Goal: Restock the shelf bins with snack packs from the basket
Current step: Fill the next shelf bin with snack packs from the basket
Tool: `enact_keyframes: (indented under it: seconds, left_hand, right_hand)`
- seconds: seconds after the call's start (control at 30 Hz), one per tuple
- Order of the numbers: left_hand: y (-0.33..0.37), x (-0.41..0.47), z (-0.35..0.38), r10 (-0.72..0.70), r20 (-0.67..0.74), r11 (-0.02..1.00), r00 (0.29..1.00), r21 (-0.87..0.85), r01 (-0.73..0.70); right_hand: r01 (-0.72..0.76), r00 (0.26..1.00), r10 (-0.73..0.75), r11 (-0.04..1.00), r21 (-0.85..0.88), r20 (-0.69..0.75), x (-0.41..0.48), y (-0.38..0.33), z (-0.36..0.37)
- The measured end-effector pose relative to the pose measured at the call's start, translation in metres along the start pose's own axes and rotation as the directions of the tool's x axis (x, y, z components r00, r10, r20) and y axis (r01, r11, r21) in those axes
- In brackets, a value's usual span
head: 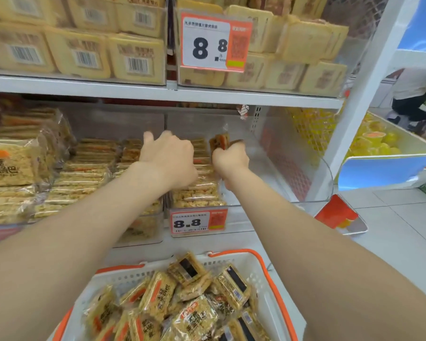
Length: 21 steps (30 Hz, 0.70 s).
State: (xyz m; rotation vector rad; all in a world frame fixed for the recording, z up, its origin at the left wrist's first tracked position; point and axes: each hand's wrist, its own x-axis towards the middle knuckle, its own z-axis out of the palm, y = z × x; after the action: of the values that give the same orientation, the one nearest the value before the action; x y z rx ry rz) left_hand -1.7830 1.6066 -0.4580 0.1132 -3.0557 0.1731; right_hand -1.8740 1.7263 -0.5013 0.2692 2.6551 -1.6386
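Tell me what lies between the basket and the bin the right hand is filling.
Head view: an 8.8 price tag on the front of the bin, then a bare strip of white shelf above the basket rim.

Shop: price tag [215, 41], stocked shelves [158, 91]

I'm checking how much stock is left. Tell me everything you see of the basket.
The basket is white perforated plastic with orange handles lying along its rim, low in front of the shelf. It is heaped with clear-wrapped golden rice-crisp snack packs, jumbled, some label up, some barcode up. No hand touches it.
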Motion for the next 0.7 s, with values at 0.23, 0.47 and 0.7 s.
enact_keyframes:
  seconds: [0.23, 0.47, 0.7]
  left_hand:
    - [-0.004, 0.004, 0.002, 0.064, 0.178, 0.995, 0.982, 0.062, -0.077]
    - [0.006, 0.006, 0.002, 0.096, 0.136, 0.975, 0.986, 0.188, -0.121]
    - [0.009, 0.003, 0.002, 0.103, 0.137, 0.958, 0.985, 0.252, -0.135]
  right_hand:
    - [0.033, 0.996, -0.023, 0.992, -0.121, 0.083, 0.012, -0.001, 0.006]
    - [0.128, 0.989, -0.101, 0.947, -0.296, 0.103, 0.049, 0.009, -0.030]
    - [0.277, 0.961, -0.213, 0.682, -0.677, 0.179, 0.081, 0.014, -0.008]
